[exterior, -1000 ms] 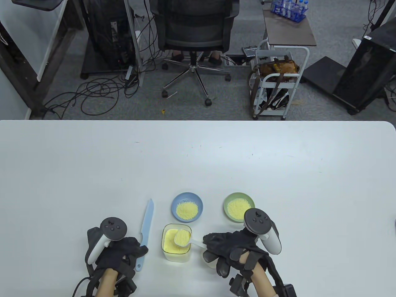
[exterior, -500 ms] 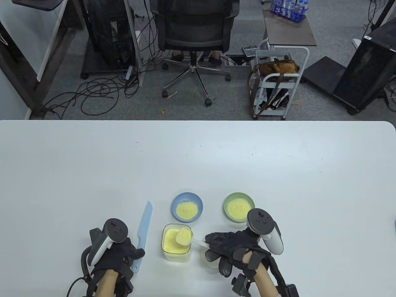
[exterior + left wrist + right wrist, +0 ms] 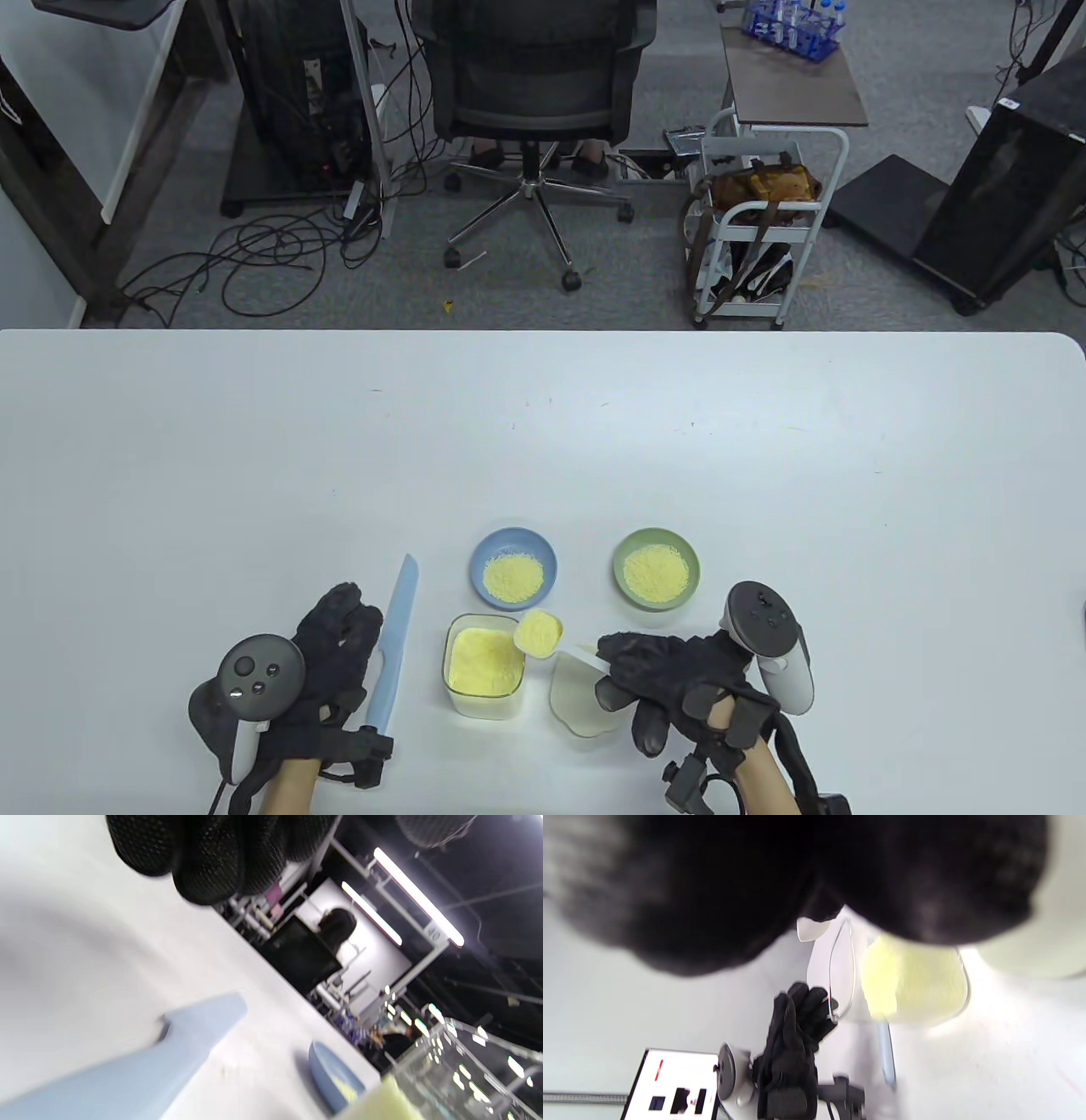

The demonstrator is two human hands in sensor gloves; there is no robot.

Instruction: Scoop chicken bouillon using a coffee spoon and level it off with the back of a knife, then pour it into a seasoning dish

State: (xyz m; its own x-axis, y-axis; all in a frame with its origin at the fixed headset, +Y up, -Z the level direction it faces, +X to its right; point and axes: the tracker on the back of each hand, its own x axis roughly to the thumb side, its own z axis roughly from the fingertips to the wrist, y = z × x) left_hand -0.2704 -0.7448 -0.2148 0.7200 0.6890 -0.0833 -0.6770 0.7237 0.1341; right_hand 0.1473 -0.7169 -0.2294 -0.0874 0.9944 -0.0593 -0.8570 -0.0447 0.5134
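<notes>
A clear square container (image 3: 484, 666) holds yellow chicken bouillon. My right hand (image 3: 657, 683) grips the handle of a white coffee spoon (image 3: 540, 632). Its bowl is heaped with bouillon and hovers at the container's far right corner. A light blue knife (image 3: 392, 649) lies left of the container. My left hand (image 3: 335, 662) is beside it, fingers (image 3: 344, 615) straight along the blade's left and thumb at the handle's end. A blue dish (image 3: 513, 569) and a green dish (image 3: 656, 569) behind both hold bouillon. The left wrist view shows the knife blade (image 3: 169, 1052) and blue dish (image 3: 335, 1082). The right wrist view shows the container (image 3: 912, 980).
A translucent lid (image 3: 581, 700) lies on the white table (image 3: 543, 441) between the container and my right hand. An office chair (image 3: 530, 93) and a white cart (image 3: 764, 229) stand beyond the table's far edge.
My right hand drew back to the right, carrying the heaped spoon from over the container to its far right corner and uncovering the lid. My left hand rolled outward and its fingers straightened off the knife handle.
</notes>
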